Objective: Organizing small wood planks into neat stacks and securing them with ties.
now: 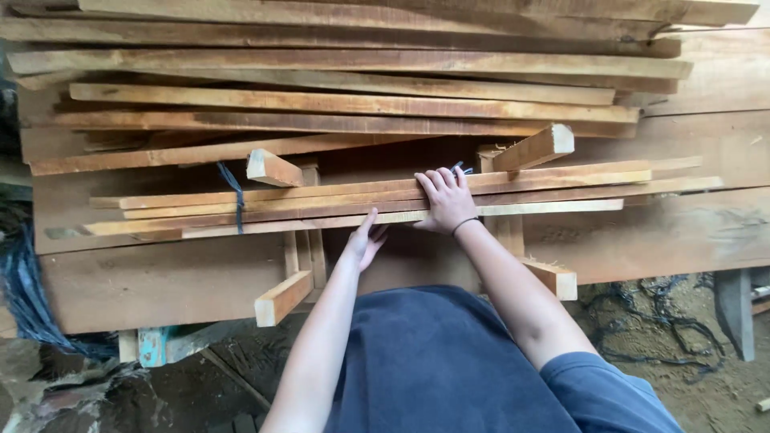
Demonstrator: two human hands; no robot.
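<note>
While the right hand [446,200] is pressing flat, fingers spread, on the bundle of long thin pale wooden slats [377,200], the left hand [365,242] is touching its near edge, open, gripping nothing; the slats, lying left-right across the worktop [160,281], could slide off the short crosswise wooden blocks [282,297]

Right hand [447,200] flat on bundled slats [321,200], left hand [365,240] (seemingly) underneath
</note>
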